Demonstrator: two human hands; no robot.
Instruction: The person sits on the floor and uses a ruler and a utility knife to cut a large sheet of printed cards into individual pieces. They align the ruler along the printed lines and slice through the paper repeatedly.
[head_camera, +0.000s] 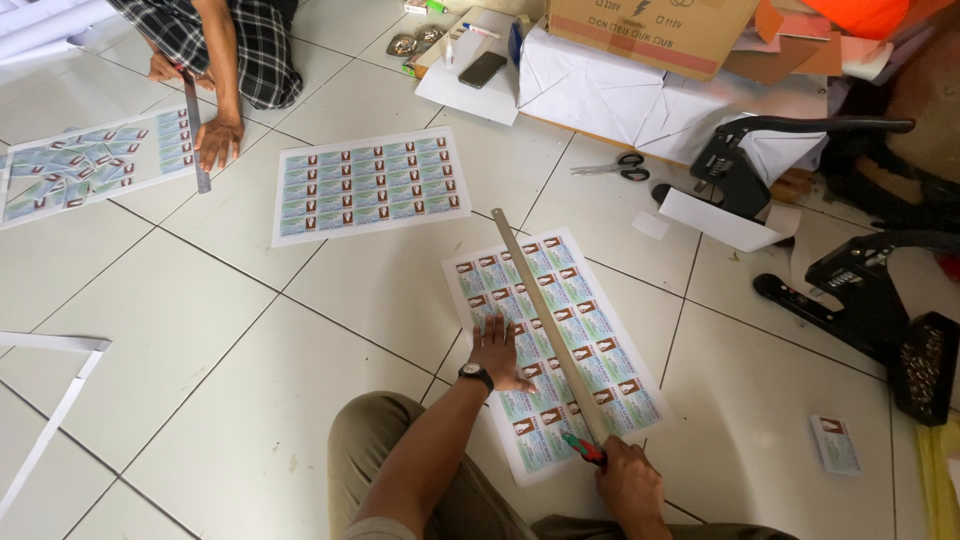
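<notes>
While the left hand (498, 352) lies flat and open, fingers spread, on a printed sheet of cards (555, 347), the right hand (628, 478) is closed around a red-handled cutter (583, 449) at the sheet's near edge. The sheet rests on the white tiled floor (200, 330) in front of the person's knees, turned at a slant, and carries rows of small cards in blue and green with a dark patch on each. A long metal ruler (548, 325) lies across it from the far end down to the right hand, and the left hand's fingertips touch the ruler's left side. A dark wristwatch (476, 374) sits on the left wrist.

Farther off on the floor, a second card sheet (370, 184) lies by itself. To its left a third sheet (95, 162) lies under the hand (218, 141) of a co-worker in checked cloth, who holds another ruler (196, 130) along it.

Scissors (617, 168) lie on the floor near a stack of white-wrapped packages (620, 95), with a cardboard box (650, 30) on top. A phone (482, 69) rests on white paper beside them. Two black lever punches (860, 290) stand at the right, and a single cut card (836, 444) lies alone near them. A white paper strip (55, 405) trails at the left edge.
</notes>
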